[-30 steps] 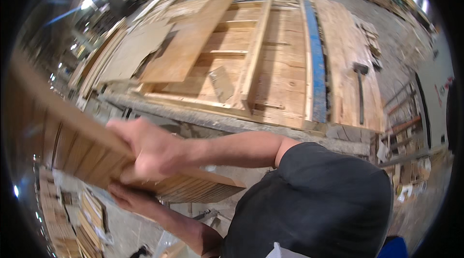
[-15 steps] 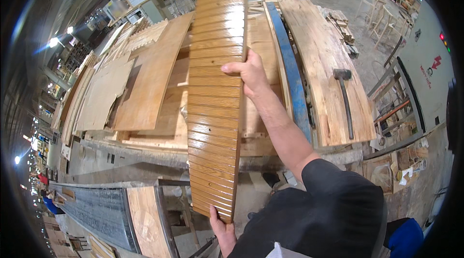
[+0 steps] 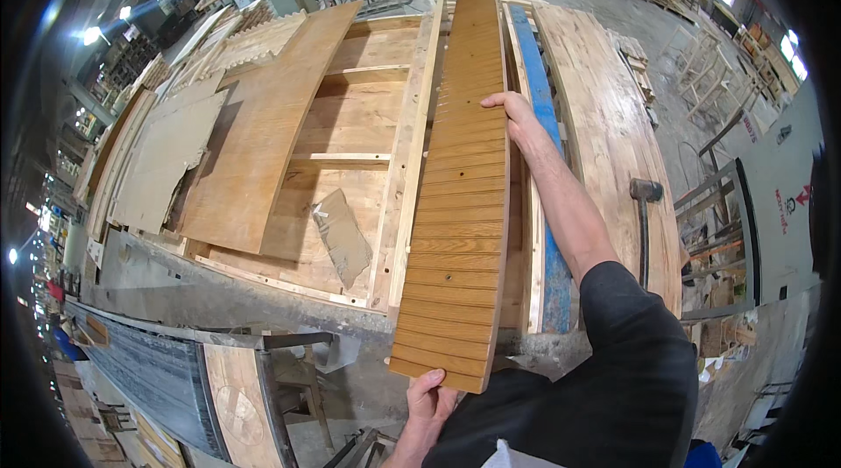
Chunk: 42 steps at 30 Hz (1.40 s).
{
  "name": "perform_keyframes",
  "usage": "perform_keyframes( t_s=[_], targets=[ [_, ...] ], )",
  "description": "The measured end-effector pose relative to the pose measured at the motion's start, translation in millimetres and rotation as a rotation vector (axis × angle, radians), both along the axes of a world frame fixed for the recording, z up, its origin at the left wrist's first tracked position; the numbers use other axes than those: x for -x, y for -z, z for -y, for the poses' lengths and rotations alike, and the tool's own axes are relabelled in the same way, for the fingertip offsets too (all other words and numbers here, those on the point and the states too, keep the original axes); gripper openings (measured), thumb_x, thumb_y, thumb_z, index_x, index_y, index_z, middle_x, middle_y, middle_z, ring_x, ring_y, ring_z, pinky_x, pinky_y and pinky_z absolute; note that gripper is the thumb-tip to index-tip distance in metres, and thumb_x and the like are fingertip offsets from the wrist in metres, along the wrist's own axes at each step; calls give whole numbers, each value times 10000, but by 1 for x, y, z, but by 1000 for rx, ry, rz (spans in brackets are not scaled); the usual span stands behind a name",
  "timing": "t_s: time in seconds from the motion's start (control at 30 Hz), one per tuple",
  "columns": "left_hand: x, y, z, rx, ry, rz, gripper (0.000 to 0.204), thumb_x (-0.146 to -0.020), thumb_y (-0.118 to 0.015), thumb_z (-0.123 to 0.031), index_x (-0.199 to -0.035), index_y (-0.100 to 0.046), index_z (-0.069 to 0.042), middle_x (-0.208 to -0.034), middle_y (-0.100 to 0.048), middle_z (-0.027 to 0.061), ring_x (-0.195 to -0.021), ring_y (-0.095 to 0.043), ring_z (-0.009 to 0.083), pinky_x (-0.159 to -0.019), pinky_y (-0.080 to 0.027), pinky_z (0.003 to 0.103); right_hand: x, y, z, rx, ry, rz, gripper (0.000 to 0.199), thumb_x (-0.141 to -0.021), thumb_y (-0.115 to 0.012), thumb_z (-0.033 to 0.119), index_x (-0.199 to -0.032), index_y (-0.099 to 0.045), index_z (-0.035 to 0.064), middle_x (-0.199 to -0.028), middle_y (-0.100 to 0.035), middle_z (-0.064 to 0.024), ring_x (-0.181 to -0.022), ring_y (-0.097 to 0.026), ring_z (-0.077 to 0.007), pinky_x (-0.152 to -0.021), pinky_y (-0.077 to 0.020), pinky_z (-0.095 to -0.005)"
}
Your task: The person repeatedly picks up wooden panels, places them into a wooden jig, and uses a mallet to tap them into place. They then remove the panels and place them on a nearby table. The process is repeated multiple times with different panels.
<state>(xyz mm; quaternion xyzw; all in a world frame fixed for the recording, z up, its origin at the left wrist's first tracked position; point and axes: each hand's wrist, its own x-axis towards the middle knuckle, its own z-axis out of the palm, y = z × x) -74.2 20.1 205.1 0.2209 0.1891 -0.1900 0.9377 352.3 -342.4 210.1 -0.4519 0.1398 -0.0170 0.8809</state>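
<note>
A long brown grooved wooden board with several small dark holes lies lengthwise in front of me, its far end over the wooden frame. My right hand grips its right edge past the middle, thumb on the top face. Down at the near end, my left hand is closed on the board's edge, thumb on top and the other fingers mostly hidden beneath. Whether the board's underside touches the frame, I cannot tell.
A wooden frame carries a plywood sheet and a torn cardboard piece. Right of the board run a blue beam and a thick wooden panel bearing a mallet. A dark conveyor stands at lower left.
The board has swung right and lowered from a raised, tilted position, uncovering the frame and cardboard piece. Both my hands moved right with it and kept their hold.
</note>
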Motion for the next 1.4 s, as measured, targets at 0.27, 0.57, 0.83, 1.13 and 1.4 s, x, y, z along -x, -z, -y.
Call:
perform_keyframes(
  t_s=[0.27, 0.57, 0.83, 1.13, 1.4],
  targets=[
    [-46, 19, 38, 29, 11, 20, 641, -832, -629, 105, -1429, -425, -7, -1355, -564, 155, -1268, -577, 305, -1092, -490, 483, -44, 76, 28, -46, -70, -89, 414, -762, -691, -11, -1155, -619, -119, -1100, -681, -247, -1022, -683, -365, -927, -567, -472],
    [-62, 131, 61, -219, 220, -208, 455, -927, -667, 47, -1353, -514, 3, -1251, -640, 135, -1098, -675, 251, -939, -600, 403, -85, 188, 59, 914, 295, -583, 791, -876, -710, 594, -1320, -617, -53, -1333, -633, -261, -1247, -602, -402, -1046, -472, -471],
    [-82, 153, 49, -438, 284, -231, 336, -953, -690, -32, -1265, -570, 7, -1163, -674, 142, -997, -709, 247, -844, -632, 403, -83, 163, 4, 1092, 179, -692, 939, -871, -560, 759, -1283, -634, -81, -1329, -618, -303, -1270, -592, -401, -1060, -452, -480],
    [-75, 178, 42, -526, 90, -196, 365, -938, -684, -7, -1269, -531, 2, -1168, -647, 141, -1022, -696, 264, -813, -650, 442, -74, 174, 9, 1110, 191, -649, 893, -844, -603, 747, -1238, -678, -51, -1257, -662, -293, -1214, -624, -422, -1028, -480, -477],
    [-75, 175, 50, -530, 31, -176, 292, -928, -674, 52, -1167, -549, -59, -1015, -631, 47, -910, -670, 169, -747, -661, 416, -76, 163, 9, 1095, 96, -626, 925, -837, -615, 744, -1260, -647, -78, -1273, -650, -300, -1213, -625, -407, -1024, -482, -478]
  ],
)
